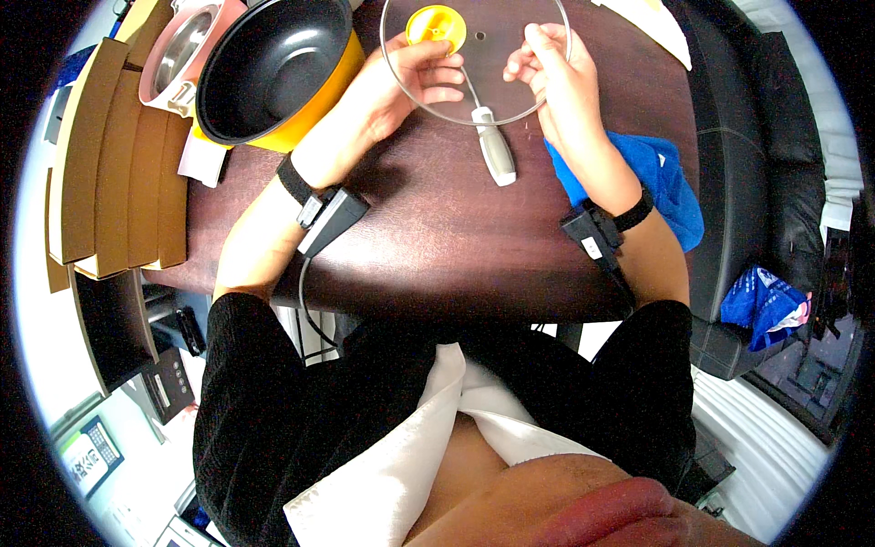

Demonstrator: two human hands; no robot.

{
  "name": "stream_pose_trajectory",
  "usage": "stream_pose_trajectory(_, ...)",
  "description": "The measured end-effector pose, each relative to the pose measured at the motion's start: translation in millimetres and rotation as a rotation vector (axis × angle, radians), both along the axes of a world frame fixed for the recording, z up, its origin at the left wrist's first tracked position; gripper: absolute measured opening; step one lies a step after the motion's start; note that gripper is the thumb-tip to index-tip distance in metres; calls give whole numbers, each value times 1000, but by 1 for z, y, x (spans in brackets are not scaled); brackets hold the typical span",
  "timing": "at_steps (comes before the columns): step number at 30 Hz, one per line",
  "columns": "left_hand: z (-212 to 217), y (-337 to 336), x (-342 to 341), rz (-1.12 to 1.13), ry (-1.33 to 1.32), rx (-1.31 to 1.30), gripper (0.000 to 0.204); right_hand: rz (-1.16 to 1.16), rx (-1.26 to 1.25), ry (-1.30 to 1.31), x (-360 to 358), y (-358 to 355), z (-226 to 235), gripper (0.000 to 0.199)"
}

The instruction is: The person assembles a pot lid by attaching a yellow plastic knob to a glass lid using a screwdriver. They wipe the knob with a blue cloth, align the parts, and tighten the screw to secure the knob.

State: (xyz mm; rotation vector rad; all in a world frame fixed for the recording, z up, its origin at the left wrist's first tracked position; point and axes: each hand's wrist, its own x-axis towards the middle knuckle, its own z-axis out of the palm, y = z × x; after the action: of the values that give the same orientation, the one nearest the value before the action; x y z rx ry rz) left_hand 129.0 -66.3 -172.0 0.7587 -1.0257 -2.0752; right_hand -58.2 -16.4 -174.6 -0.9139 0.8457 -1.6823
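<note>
The left hand [415, 77] curls its fingers over the near rim of a round glass lid [497, 68] and pinches a yellow knob [436, 25]. The right hand [551, 68] closes its fingers on the lid's right part. A grey-handled screwdriver [492, 146] lies on the dark table [437, 237] under the lid's edge, a blue cloth [665, 173] at right.

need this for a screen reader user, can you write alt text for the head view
Seen from above, a person's left hand and right hand hold a round clear glass lid with a yellow knob over a dark wooden table. A grey-handled screwdriver rests against the lid, a yellow cooker with a black pot stands at left, and a blue cloth lies at right.
</note>
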Motion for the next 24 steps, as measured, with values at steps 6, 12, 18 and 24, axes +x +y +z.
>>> stream_pose_trajectory(6, -4, -4, 3, 3, -76, -24, 30, -5, -6, 47, -1, 0, -1, 19)
stream_pose_trajectory(12, 1, 3, -1, 39, -468, -403, 36, -33, 4, 70, -2, -1, -2, 20)
stream_pose_trajectory(18, -6, 5, 1, 47, -775, -655, 47, -74, 43, 61, -5, -1, -4, 20)
stream_pose_trajectory(24, -31, -3, 4, 237, -957, -1207, 45, -91, 60, 95, -6, -2, -4, 20)
